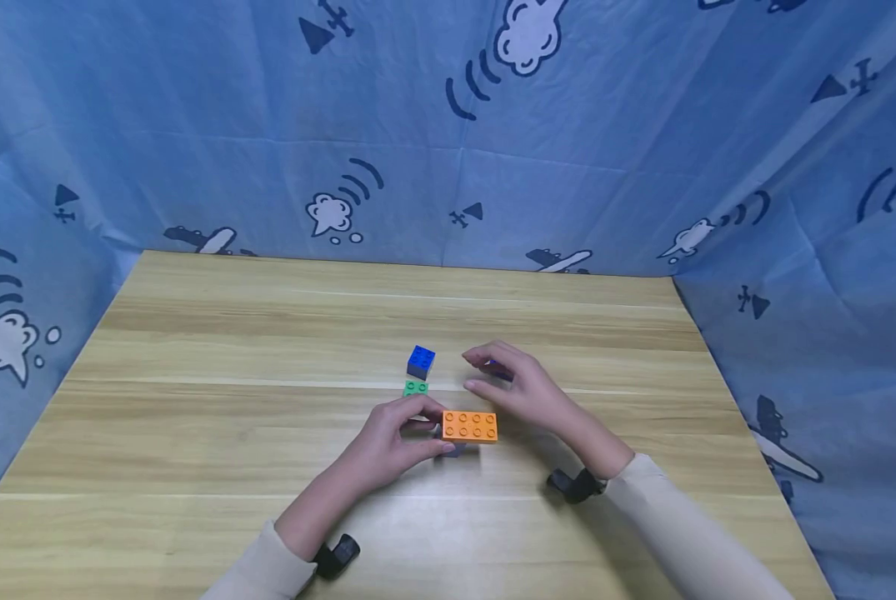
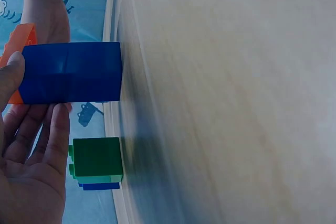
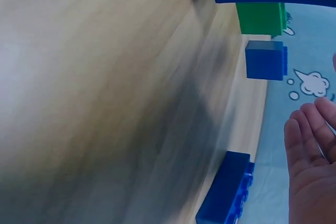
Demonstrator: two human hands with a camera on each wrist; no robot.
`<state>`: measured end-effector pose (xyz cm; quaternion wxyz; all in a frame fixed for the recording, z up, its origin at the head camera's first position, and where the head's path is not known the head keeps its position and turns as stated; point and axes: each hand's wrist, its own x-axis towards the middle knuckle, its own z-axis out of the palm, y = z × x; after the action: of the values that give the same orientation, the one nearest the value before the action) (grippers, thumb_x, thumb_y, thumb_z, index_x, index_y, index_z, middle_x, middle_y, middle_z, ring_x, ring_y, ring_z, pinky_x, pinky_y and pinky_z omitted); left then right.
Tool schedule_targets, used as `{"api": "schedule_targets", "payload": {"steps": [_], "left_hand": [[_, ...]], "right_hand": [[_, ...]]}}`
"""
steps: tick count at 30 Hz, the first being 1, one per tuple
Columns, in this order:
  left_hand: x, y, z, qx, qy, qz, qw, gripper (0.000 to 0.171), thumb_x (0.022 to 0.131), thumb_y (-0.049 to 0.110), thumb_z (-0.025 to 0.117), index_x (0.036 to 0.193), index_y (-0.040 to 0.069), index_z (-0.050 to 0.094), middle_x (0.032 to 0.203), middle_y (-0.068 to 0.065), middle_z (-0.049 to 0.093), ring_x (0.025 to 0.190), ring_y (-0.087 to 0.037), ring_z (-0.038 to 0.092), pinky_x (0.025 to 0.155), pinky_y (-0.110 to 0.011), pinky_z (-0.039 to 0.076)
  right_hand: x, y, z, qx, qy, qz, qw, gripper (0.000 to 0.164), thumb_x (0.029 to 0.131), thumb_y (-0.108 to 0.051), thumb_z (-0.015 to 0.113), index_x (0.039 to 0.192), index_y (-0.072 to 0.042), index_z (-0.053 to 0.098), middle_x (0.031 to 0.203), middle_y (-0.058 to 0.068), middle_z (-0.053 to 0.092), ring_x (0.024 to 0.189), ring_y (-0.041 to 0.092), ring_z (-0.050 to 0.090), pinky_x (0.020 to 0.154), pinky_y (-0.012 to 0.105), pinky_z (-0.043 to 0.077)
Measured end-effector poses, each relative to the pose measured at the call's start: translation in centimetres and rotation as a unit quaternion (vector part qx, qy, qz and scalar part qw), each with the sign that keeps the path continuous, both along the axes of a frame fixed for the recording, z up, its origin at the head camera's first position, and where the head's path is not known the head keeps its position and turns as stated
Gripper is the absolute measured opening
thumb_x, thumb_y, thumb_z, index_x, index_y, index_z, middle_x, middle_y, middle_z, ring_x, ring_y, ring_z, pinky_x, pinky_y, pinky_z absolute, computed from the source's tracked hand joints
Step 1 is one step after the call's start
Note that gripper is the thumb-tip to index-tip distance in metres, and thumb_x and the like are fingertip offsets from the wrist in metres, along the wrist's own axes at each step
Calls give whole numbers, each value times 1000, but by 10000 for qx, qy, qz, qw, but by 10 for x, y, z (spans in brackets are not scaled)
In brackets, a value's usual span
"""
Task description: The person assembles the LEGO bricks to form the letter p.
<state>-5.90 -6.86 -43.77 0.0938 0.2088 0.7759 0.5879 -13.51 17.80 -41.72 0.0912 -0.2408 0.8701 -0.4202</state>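
Observation:
My left hand pinches a stack of toy bricks, thumb on the near side and fingers on the far side. An orange brick with two rows of studs tops the stack and juts out to the right. Under it, blue bricks form an upright column standing at the tabletop. To the right, my right hand hovers with its fingers apart and holds nothing. A long blue brick lies below this hand, mostly covered by it in the head view.
Just behind my left hand sits a green brick, with a small blue brick farther back. The wooden table ends at a patterned blue curtain, which also hangs along both sides.

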Motion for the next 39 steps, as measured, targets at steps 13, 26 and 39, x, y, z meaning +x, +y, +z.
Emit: {"api": "schedule_targets", "payload": {"steps": [13,26,39], "left_hand": [[-2,0,1,-33,-41,-42,10000,32,87,12,85,116,10,70,117,-7,76,116,-24,73,102,-26,61],[-2,-1,0,51,-55,-62,10000,32,87,9,85,115,7,70,116,-9,75,115,-25,73,101,-27,62],[-2,-1,-4,253,-45,-63,9996,31,88,10,84,114,2,69,115,-13,73,115,-30,72,101,-30,63]], "right_hand": [[-28,-24,-19,-79,-564,345,9978,51,92,-16,82,135,0,62,136,15,66,127,31,63,117,46,53],[-36,-38,-28,209,-649,392,9969,56,93,-24,81,141,-4,59,141,13,65,135,30,62,120,45,50],[-43,-55,-30,264,-570,619,9961,56,92,-17,82,140,-2,58,142,13,62,136,28,60,120,42,51]]}}
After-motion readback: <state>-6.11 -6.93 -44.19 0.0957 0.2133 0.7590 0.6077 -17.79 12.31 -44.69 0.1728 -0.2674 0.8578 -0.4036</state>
